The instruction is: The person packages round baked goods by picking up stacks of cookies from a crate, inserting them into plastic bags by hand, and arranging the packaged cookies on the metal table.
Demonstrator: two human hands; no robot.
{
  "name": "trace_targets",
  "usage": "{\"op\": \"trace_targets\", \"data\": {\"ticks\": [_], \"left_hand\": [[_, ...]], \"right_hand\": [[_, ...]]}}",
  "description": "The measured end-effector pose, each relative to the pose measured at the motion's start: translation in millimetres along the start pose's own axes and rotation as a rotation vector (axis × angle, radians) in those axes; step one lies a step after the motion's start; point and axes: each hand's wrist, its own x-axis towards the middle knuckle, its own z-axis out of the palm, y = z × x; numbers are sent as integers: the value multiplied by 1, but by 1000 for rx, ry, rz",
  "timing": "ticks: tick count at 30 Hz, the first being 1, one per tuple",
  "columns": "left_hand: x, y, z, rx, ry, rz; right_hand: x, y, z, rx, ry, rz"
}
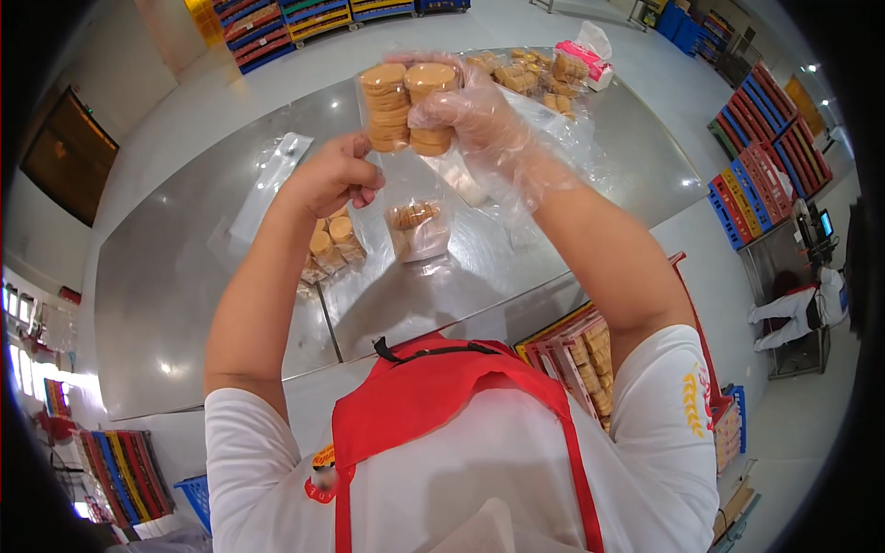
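Note:
Up over the far part of the steel table, my right hand (pixel 477 115), in a clear plastic glove, grips a clear bag of round biscuits (pixel 387 106). The biscuits stand in two side-by-side stacks. My left hand (pixel 339 175) is bare, its fingers curled closed against the bag's lower left edge; the exact pinch is partly hidden. Below the hands, a small clear pack of biscuits (pixel 417 226) rests on the table. More packed biscuits (pixel 334 241) lie beside my left forearm, partly covered by it.
Flat plastic bags (pixel 272 184) lie left on the steel table (pixel 175 276). Several biscuit packs (pixel 521 74) and a pink tissue pack (pixel 590 60) are at the far side. A crate of biscuits (pixel 581 364) stands by my right elbow. Stacked crates (pixel 751 194) and another person (pixel 797 309) are at right.

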Motion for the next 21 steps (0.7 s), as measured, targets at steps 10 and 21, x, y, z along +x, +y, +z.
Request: {"op": "trace_targets", "data": {"ticks": [10, 21], "left_hand": [[-4, -12, 19, 1335, 555, 652], [-2, 2, 88, 1505, 188, 603]], "right_hand": [[-6, -21, -16, -402, -38, 114], [-18, -66, -40, -350, 115, -67]]}}
